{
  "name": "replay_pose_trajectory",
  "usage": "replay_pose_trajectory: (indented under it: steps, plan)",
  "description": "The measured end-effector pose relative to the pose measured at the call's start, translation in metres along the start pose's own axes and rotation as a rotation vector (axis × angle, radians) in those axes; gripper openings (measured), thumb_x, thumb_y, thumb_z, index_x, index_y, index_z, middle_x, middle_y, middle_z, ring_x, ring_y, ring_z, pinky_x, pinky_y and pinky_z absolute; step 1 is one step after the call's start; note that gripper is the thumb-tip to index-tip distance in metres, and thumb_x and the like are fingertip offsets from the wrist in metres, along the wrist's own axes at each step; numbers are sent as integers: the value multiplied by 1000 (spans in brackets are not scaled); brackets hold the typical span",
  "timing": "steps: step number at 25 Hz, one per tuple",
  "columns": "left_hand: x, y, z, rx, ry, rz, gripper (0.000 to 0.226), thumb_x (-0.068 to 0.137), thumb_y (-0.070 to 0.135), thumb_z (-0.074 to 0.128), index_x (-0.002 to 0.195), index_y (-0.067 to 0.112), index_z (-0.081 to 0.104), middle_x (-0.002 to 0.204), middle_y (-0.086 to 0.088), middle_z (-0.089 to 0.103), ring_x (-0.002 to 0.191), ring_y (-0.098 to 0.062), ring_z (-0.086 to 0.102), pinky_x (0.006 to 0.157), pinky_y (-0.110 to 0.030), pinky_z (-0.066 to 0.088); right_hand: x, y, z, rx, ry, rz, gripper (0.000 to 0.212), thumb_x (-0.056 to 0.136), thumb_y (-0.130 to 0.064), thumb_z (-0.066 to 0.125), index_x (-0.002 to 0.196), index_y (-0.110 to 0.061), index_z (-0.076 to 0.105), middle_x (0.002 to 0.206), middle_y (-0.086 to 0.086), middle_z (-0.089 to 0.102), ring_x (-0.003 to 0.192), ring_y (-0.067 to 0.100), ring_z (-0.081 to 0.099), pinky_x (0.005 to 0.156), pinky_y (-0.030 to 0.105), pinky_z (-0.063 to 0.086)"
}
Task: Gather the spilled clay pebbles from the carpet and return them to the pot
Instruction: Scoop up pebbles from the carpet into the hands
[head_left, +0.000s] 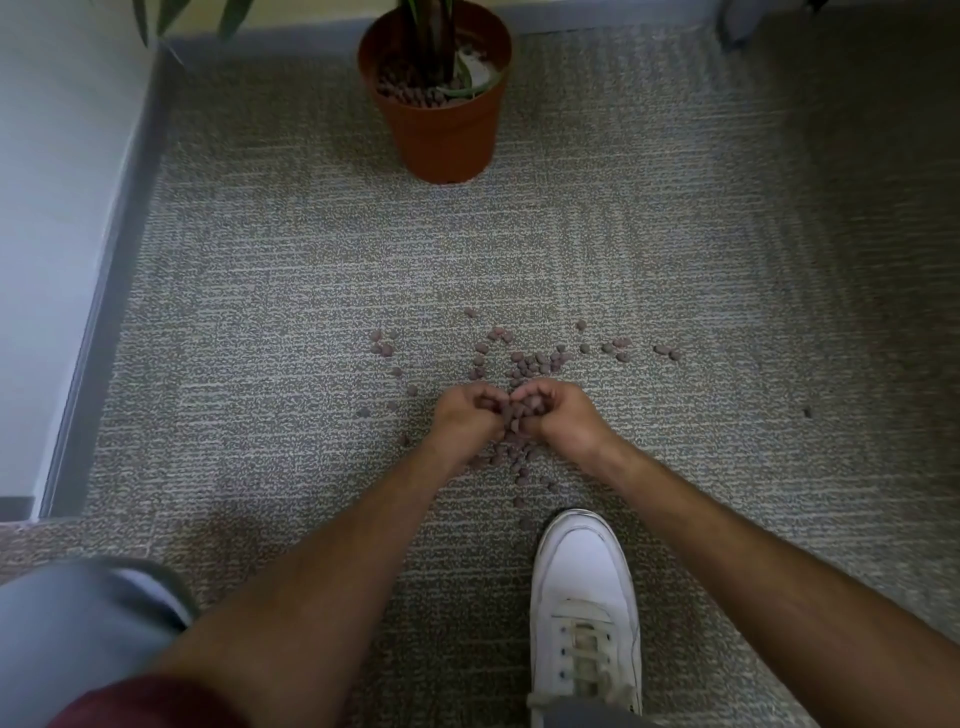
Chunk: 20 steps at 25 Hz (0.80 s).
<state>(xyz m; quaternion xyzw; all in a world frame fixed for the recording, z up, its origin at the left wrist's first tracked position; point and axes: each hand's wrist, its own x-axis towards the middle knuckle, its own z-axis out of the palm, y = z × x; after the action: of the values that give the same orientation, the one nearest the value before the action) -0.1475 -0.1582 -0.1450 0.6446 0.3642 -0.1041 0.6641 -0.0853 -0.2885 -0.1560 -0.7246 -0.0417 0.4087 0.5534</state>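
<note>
Brownish clay pebbles (535, 361) lie scattered over the grey carpet (291, 291) in the middle of the view. My left hand (465, 418) and my right hand (558, 410) are cupped side by side with a heap of pebbles held between them, just above the carpet. More pebbles lie under and behind my wrists. The terracotta pot (441, 130) with a green plant stands upright at the top centre, well beyond the spill, with pebbles inside it.
A white wall with a grey skirting (109, 291) runs along the left. My white shoe (584, 613) is planted just behind the spill, and my knee (78, 623) is at the lower left. One stray pebble (808, 413) lies far right.
</note>
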Motion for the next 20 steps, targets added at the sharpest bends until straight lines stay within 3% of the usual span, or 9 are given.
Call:
replay_pose_trajectory:
  steps: [3, 6, 10, 15, 20]
  plan:
    - [1, 5, -3, -483, -39, -202, 35, 73, -16, 31, 83, 2, 59, 74, -13, 68, 68, -22, 65, 70, -35, 56, 4, -7, -3, 177, -42, 8, 31, 75, 19, 64, 88, -9, 67, 78, 6, 71, 71, 17, 69, 69, 29, 60]
    - [3, 8, -8, -675, -77, -299, 31, 76, -2, 32, 82, 3, 62, 64, -7, 68, 60, -18, 62, 66, -30, 52, 9, -16, -9, 314, -64, 66, 22, 79, 15, 65, 90, -4, 67, 83, 11, 70, 73, 17, 71, 67, 24, 60]
    - [11, 19, -14, -594, -174, -278, 24, 85, 6, 41, 89, 2, 64, 65, -5, 65, 59, -14, 59, 53, -23, 51, 14, -31, -13, 354, -115, 123, 13, 82, 10, 64, 88, -1, 69, 83, 10, 74, 72, 16, 71, 65, 22, 60]
    - [31, 55, -37, -627, -231, -236, 19, 87, -8, 45, 91, -2, 63, 73, -12, 67, 62, -17, 68, 54, -22, 56, 38, -79, -19, 372, -59, 154, 14, 85, 11, 58, 80, 1, 67, 78, 16, 69, 66, 18, 68, 61, 23, 60]
    - [69, 144, -83, -633, -71, -134, 21, 92, -10, 43, 103, -1, 58, 90, -15, 63, 84, -23, 66, 60, -22, 59, 88, -189, -29, 266, 86, -43, 14, 85, 12, 59, 75, 2, 63, 80, 12, 63, 69, 18, 63, 58, 22, 58]
